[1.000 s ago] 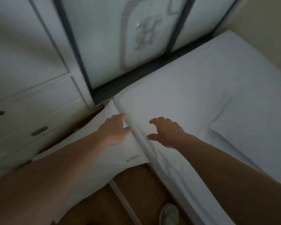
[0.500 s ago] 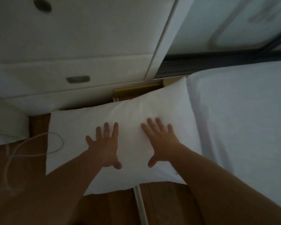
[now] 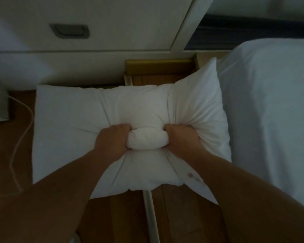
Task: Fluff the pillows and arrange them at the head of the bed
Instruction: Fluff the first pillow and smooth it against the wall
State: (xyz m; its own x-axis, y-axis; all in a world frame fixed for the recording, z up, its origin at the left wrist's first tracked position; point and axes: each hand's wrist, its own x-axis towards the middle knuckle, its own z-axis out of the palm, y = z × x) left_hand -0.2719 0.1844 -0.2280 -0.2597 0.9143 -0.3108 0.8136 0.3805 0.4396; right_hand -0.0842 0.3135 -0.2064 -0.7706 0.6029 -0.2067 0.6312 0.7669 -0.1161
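Observation:
A white pillow (image 3: 74, 123) lies on the wooden floor between the drawer unit and the bed, its right end leaning against the bed's side. My left hand (image 3: 112, 139) and my right hand (image 3: 181, 137) are both clenched into its middle. A bunched roll of pillow bulges between the two fists, and creases radiate out from them. The bed (image 3: 270, 106), covered in a white sheet, fills the right side of the view. Its head is out of view.
A white drawer unit (image 3: 112, 32) with a recessed grey handle (image 3: 69, 30) stands just behind the pillow. A white cable (image 3: 25, 130) loops over the wooden floor (image 3: 7, 146) at the left. A pale rail (image 3: 150, 214) runs along the floor below the pillow.
My hands lay flat and spread on the pillow half a second ago; now both have closed into fists, bunching its middle. The view has moved closer and lower over the pillow.

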